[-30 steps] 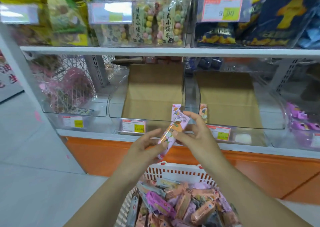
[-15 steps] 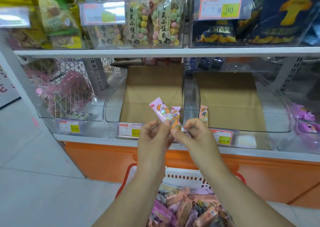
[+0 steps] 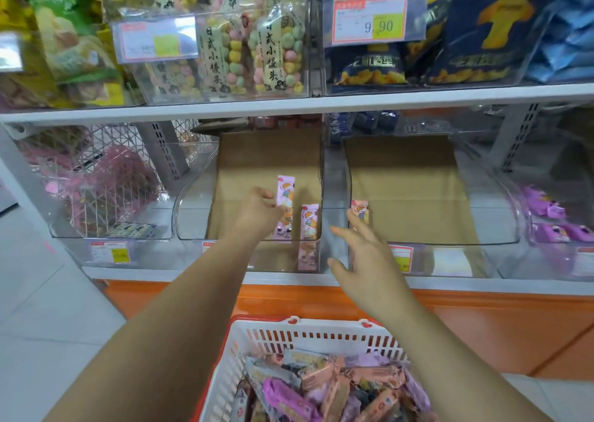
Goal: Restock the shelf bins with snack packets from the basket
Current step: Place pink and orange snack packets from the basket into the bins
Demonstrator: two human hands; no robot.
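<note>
Head: packet (image 3: 285, 196) apparently inside bin rim (image 3: 193, 238)

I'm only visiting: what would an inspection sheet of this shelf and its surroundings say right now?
Surface: white shelf carrying clear bins; middle bin and right bin lined with cardboard.
Job's things: pink packet upright in middle bin, second packet beside it; third packet in right bin; basket full of packets.
Clutter: nothing seen.
Grippers: left hand pinches pink packet; right hand holds nothing, fingers spread.
Cables: nothing seen.
Surroundings: stocked upper bins, price tag, orange base panel, tiled floor.
</note>
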